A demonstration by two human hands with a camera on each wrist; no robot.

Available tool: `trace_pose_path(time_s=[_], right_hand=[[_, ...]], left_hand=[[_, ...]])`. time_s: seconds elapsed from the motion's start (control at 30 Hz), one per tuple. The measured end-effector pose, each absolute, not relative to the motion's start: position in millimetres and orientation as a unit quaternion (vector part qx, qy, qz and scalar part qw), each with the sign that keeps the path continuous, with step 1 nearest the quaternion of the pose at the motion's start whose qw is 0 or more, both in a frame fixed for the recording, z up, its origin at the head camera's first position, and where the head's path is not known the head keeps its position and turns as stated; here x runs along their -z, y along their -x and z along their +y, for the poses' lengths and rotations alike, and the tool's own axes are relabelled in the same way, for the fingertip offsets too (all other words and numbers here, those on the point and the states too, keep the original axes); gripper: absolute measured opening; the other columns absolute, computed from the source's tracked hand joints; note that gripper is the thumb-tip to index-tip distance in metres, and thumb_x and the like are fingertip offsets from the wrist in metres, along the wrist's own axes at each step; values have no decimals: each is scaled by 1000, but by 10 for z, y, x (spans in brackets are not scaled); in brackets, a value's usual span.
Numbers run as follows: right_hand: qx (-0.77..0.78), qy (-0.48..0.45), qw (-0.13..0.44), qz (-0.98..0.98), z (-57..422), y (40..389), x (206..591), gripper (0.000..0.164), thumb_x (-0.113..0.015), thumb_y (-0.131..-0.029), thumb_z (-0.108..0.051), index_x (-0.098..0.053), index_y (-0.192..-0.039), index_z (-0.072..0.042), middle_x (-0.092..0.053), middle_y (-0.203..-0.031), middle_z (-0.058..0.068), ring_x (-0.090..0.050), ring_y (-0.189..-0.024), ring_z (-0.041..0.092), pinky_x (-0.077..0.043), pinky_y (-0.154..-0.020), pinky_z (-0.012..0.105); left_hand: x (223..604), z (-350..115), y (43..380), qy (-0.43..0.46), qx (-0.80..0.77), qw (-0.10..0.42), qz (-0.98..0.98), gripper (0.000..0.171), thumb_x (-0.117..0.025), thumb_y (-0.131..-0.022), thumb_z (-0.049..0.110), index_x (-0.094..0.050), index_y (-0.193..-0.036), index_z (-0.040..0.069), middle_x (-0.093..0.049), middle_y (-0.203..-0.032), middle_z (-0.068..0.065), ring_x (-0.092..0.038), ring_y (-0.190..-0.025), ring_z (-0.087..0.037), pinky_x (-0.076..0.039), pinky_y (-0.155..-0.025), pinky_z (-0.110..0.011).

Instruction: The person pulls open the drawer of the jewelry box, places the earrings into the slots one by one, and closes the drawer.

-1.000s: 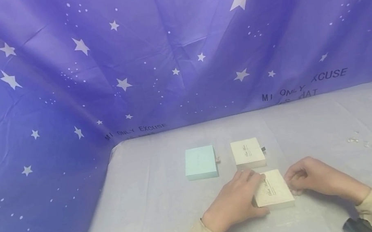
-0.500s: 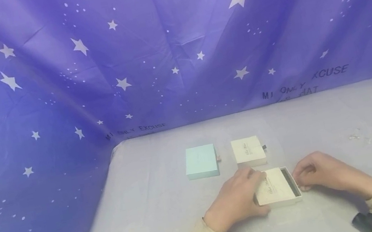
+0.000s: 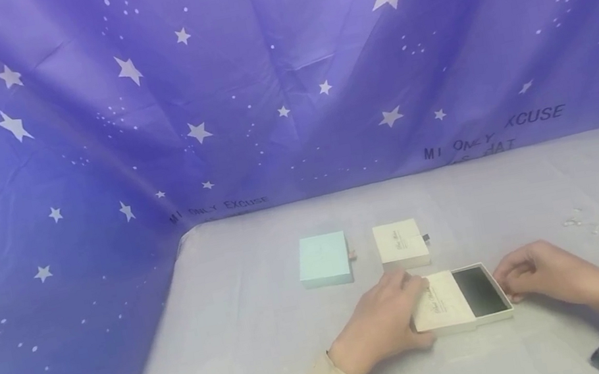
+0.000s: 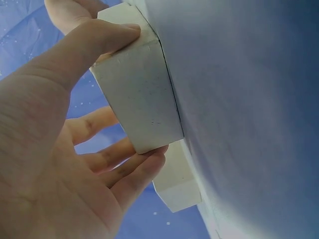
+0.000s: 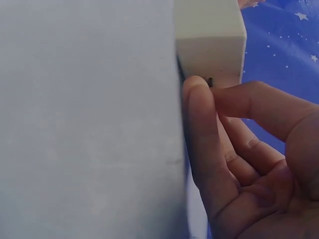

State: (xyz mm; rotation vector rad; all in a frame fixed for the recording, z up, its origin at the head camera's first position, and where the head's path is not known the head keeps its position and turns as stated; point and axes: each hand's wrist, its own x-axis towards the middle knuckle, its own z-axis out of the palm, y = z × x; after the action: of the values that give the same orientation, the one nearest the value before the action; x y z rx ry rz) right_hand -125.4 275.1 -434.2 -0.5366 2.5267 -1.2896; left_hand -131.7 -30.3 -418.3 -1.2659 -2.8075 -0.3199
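Observation:
A cream drawer box (image 3: pixel 442 312) with dark lettering lies on the table, its drawer (image 3: pixel 493 317) pulled out to the right. Dark lining shows inside the drawer. My left hand (image 3: pixel 376 324) grips the box's outer sleeve, thumb on the near side and fingers on the far side; the left wrist view shows its plain end (image 4: pixel 139 99) between them. At the drawer's right end, my right hand (image 3: pixel 550 275) pinches a small dark pull tab (image 5: pixel 210 82), mostly hidden by thumb and fingertip.
Behind stand a second cream box (image 3: pixel 398 243) with a dark tab and a mint-green box (image 3: pixel 323 260) with a pinkish tab. Several tiny shiny pieces (image 3: pixel 573 222) lie at the right on the grey-covered table (image 3: pixel 255 342). A purple star-printed curtain (image 3: pixel 281 83) hangs behind.
My right hand has moved to the right, and the drawer has slid out of the sleeve from fully in to well out. My left hand has kept its grip on the sleeve.

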Motion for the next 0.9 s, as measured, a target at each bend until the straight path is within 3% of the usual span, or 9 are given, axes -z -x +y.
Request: trace_pose_path(time_s=[0.5,0.9], right_hand=[[451,158,141,867,2790,1210,4344,19,-56,-90,2,-70,-101,7,-75,-83,0,-67,-74,4,-57,-67,24],[418,191,84,884,2890,1182,4370,19,-58,-94,-1,-67,-106,12,-73,-86,-7,-64,-73,0,-56,-62,25]], left_hand=[[4157,-315,1309,407,90,23,-909,61,-84,-72,42,-56,-121,19,-48,-104,8,-44,-91,-2,-37,-70,-11],[4163,-306,1301,403,84,26,-911,60,-84,-71,42,-57,-120,20,-47,-103,8,-43,-91,-3,-36,-67,-11]])
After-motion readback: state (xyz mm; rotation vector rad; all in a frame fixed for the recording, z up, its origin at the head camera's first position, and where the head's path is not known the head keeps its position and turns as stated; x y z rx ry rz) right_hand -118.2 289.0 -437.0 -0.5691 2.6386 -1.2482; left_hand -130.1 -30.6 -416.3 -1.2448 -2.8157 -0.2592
